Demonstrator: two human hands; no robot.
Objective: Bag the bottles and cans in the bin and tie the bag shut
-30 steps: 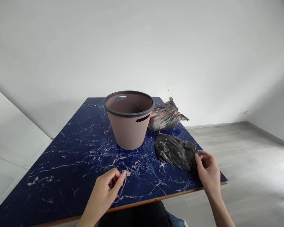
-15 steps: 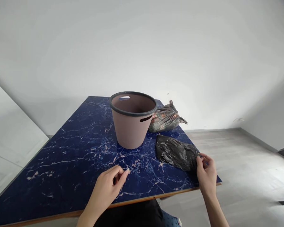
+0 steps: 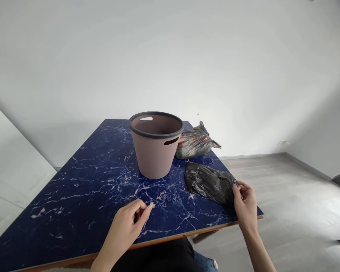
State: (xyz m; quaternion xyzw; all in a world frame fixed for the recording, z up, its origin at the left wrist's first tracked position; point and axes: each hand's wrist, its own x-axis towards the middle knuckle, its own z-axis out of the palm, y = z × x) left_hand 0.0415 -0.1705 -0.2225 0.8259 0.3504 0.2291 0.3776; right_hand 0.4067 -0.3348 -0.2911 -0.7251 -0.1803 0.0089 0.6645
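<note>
My right hand [image 3: 246, 204] pinches the near right corner of a black plastic garbage bag [image 3: 208, 182], which lies flat and crumpled on the table. Over the front part of the tabletop rests my left hand [image 3: 127, 223], its fingers curled in with the thumb against the index finger and nothing seen in them. A dusty-pink trash can [image 3: 154, 158] with a dark grey rim and cut-out handles stands upright beyond both hands. Behind it to the right sits a tied, filled plastic bag [image 3: 194, 143], partly hidden by the can; reddish and greenish contents show through.
Everything stands on a dark blue marbled table [image 3: 82, 181] with a wooden front edge. A white wall [image 3: 170, 56] rises behind it. Pale wood-look floor [image 3: 280, 196] lies to the right, and a white panel [image 3: 11, 162] stands at the left.
The view has shifted slightly, so the things sit a little further left in the picture. Both hands keep their places, the right still at the garbage bag's corner.
</note>
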